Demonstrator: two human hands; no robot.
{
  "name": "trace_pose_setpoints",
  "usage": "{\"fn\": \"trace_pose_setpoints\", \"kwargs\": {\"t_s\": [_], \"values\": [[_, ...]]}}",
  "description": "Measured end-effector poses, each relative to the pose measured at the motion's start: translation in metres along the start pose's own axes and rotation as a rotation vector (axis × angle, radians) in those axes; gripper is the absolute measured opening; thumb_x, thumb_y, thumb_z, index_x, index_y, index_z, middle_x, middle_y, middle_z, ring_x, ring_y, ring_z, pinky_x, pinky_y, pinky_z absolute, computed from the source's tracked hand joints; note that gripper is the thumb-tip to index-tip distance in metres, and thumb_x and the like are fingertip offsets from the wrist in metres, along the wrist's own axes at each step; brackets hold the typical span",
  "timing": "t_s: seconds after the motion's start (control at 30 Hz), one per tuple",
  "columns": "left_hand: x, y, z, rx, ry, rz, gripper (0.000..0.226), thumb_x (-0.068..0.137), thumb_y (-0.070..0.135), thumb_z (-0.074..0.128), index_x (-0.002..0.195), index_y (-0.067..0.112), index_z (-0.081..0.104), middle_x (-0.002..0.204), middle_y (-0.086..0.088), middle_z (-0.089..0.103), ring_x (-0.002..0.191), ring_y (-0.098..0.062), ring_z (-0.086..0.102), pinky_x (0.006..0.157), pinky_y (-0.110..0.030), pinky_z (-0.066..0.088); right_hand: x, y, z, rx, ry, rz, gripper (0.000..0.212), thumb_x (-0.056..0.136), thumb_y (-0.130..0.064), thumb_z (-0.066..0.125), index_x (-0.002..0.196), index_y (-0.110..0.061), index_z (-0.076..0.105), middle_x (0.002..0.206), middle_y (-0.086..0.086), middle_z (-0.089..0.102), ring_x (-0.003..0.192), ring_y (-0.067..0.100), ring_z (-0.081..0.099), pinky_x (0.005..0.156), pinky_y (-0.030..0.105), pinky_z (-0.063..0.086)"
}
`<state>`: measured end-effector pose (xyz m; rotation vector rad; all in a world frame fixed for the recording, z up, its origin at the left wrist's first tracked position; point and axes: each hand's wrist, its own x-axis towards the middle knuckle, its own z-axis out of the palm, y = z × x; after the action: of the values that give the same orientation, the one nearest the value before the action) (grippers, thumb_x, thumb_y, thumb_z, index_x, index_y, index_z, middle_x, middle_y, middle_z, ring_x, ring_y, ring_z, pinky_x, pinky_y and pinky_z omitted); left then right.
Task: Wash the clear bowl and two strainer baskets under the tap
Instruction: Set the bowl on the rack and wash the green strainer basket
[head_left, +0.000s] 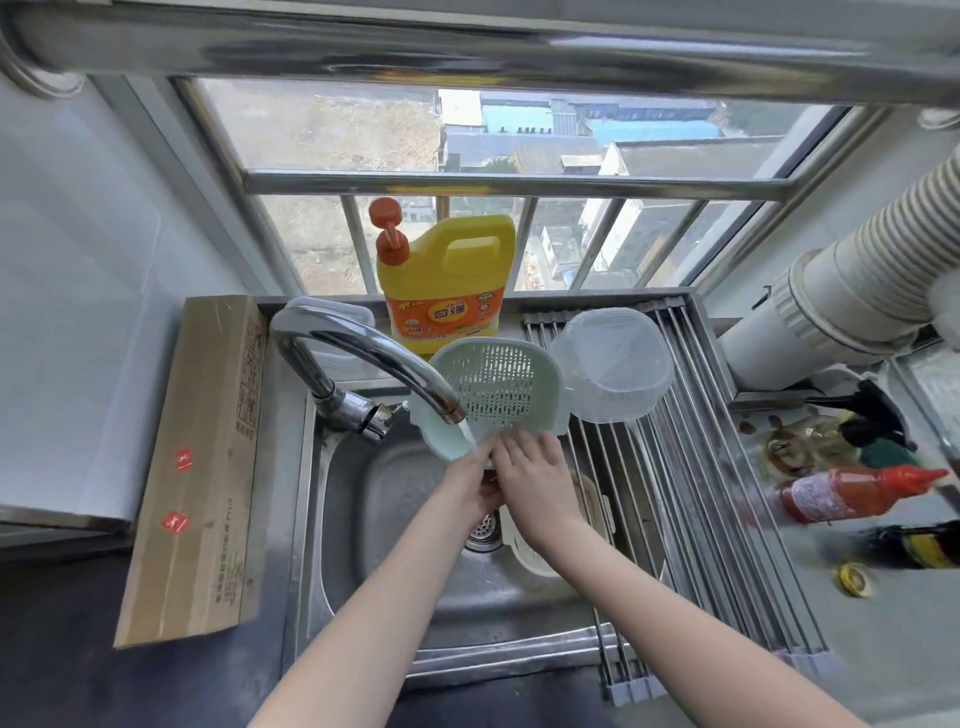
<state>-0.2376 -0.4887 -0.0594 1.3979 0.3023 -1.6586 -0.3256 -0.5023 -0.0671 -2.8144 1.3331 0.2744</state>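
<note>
Green strainer basket (496, 387) tilted under tap; clear bowl (613, 364) (upturned) beside it.

Yellow detergent jug (448, 283) on sill; cardboard box (200, 467) beside sink (374, 519).
</note>
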Motion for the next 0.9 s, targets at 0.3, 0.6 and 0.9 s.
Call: {"fn": "trace_pose_setpoints", "kwargs": {"t_s": [0.3, 0.6, 0.9], "values": [[0.003, 0.006, 0.01, -0.1, 0.026, -0.072, 0.076, 0.09, 0.068, 0.026, 0.117, 0.004, 0.056, 0.103, -0.013, 0.065, 0.091, -0.03, 0.062, 0.07, -0.038, 0.049, -0.018, 0.021, -0.002, 0.106, 0.093, -0.254, 0.059, 0.068, -0.014, 0.034, 0.118, -0.008, 0.064, 0.113, 0.004, 0.068, 0.104, 0.023, 0.064, 0.106, 0.037, 0.026], [-0.003, -0.006, -0.025, 0.002, 0.122, 0.107, 0.038, 0.102, 0.02, 0.034, 0.131, -0.004, 0.04, 0.104, -0.025, 0.061, 0.099, -0.041, 0.062, 0.079, -0.044, 0.054, -0.009, 0.029, 0.003, 0.046, -0.114, -0.285, 0.066, 0.083, -0.008, 0.047, 0.146, -0.01, 0.026, 0.143, 0.013, 0.045, 0.138, 0.024, 0.035, 0.115, 0.037, 0.018], [0.003, -0.016, -0.021, 0.174, 0.269, 0.276, 0.028, 0.091, 0.025, 0.054, 0.095, -0.001, 0.062, 0.101, -0.029, 0.066, 0.098, -0.042, 0.065, 0.078, -0.043, 0.052, -0.001, -0.014, 0.004, 0.104, -0.201, -0.026, 0.077, 0.086, -0.021, 0.049, 0.15, -0.006, 0.009, 0.156, 0.015, 0.014, 0.146, 0.029, 0.006, 0.116, 0.048, -0.005]]}}
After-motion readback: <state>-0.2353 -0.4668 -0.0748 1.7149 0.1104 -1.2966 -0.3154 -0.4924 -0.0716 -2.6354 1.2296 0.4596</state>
